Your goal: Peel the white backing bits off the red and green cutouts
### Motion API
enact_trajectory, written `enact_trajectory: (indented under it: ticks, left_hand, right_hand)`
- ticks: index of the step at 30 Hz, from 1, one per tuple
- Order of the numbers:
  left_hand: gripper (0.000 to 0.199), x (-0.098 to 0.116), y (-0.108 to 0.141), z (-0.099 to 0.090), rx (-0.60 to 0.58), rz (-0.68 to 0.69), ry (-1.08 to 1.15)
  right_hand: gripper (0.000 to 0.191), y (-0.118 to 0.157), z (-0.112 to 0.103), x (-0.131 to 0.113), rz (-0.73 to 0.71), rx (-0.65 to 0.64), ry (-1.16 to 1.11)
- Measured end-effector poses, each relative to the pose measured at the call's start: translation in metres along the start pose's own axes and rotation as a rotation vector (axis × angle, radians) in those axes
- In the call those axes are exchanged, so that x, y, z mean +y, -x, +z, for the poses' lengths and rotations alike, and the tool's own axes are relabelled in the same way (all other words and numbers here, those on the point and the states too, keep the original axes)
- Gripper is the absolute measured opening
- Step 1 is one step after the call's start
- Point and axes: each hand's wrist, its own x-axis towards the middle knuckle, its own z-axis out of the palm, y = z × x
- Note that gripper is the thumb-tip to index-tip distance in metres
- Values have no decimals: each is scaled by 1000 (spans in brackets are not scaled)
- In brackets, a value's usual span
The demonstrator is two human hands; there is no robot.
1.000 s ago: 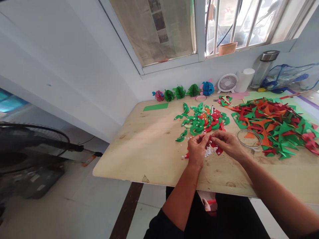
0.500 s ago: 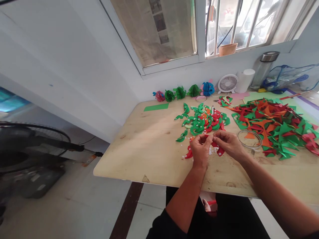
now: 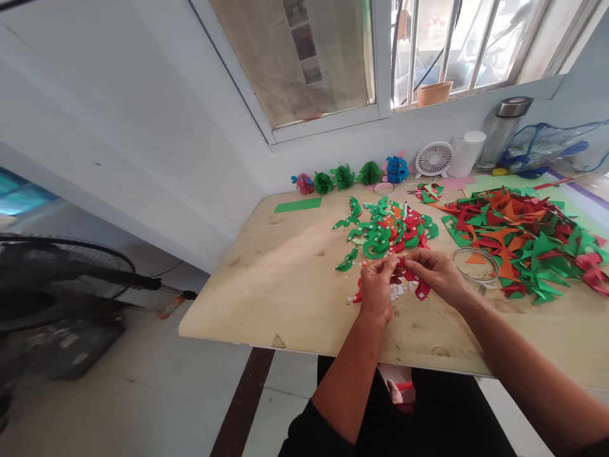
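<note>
Both my hands are closed in a pinch above the table's front middle. A red cut-paper piece with small white squares on it hangs from my right hand and reaches across to the fingertips of my left hand. Small white scraps lie on the table beneath my fingers. Another red piece pokes out beside my left hand. Just beyond my hands spreads a pile of curved green, red and orange paper pieces, many dotted with white squares.
To the right lie a tape ring and a big heap of paper offcuts. Folded paper figures, a small white fan, a white cylinder and a glass bottle line the wall. A green strip rests at back left.
My left hand has shifted slightly left and its fingertips have drawn a little away from my right hand. More of the red piece and the white scraps shows between them.
</note>
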Motion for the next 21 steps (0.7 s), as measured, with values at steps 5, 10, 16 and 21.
enact_trajectory:
  ticks: [5, 10, 16, 21]
  left_hand:
    - [26, -2, -2, 1, 63, 42, -34]
    - [30, -3, -3, 0, 19, 40, -72]
    - [29, -3, -4, -2, 86, 138, -159]
    - [31, -5, -2, -4, 29, 97, -127]
  right_hand:
    - [37, 0, 1, -3, 37, -13, -40]
    - [36, -1, 1, -3, 67, -3, -113]
    - [36, -1, 0, 1, 73, 11, -99]
    - [37, -1, 1, 0, 106, 37, -132]
